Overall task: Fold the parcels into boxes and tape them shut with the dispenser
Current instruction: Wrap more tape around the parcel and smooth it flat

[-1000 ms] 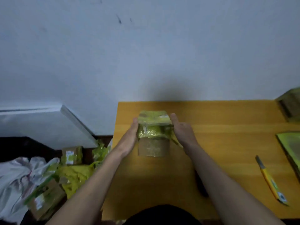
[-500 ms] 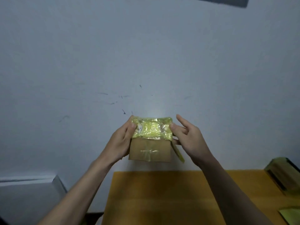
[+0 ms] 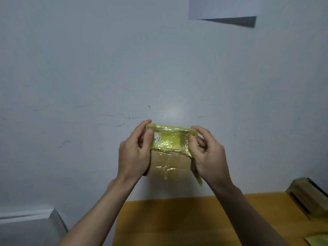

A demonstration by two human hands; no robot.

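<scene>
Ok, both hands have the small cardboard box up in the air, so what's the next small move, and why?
Probably press the loose yellow-green tape flat: it looks wrinkled across the small brown cardboard box, which the left hand and right hand grip above the yellow wooden table.

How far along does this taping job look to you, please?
Done: the cardboard box is closed, with yellow tape over its top and clear tape on its front. In hand: the left hand and right hand hold it above the table. Left: no dispenser in view; the stack at right looks untouched.
</scene>
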